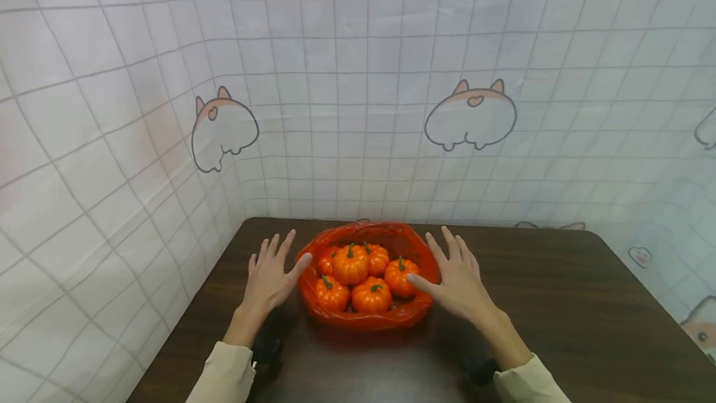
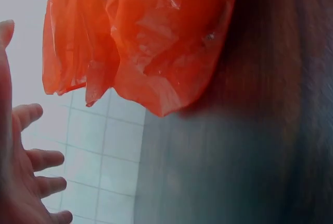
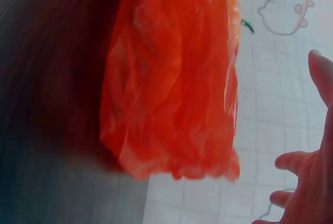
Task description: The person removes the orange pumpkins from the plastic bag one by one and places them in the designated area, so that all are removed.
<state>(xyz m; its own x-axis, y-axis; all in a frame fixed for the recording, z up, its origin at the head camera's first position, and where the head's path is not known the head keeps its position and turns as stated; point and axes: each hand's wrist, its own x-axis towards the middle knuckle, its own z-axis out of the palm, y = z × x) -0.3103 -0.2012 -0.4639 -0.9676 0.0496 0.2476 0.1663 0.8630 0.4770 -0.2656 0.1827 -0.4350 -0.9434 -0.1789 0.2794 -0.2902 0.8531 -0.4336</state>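
An orange-red plastic bag (image 1: 366, 322) stands on the table with its mouth spread wide. Inside it lie several small orange pumpkins (image 1: 350, 265) with green stems. To the bag's left is my left hand (image 1: 273, 277), fingers spread and straight, holding nothing. My right hand (image 1: 460, 280) hovers on the other side, spread the same way, its thumb over the bag's right rim in the head view. Both wrist views show the bag's crinkled side wall (image 2: 161, 41) apart from the fingers. A pumpkin's green stem (image 3: 247, 25) pokes past the bag's edge in the right wrist view.
The dark wooden table (image 1: 559, 303) extends to both sides of the bag. Behind it and along the left hangs a white grid-patterned cloth (image 1: 358, 98) with cartoon corgi prints. A dark wrist device (image 1: 268, 350) sits under the left wrist, another (image 1: 480, 370) under the right.
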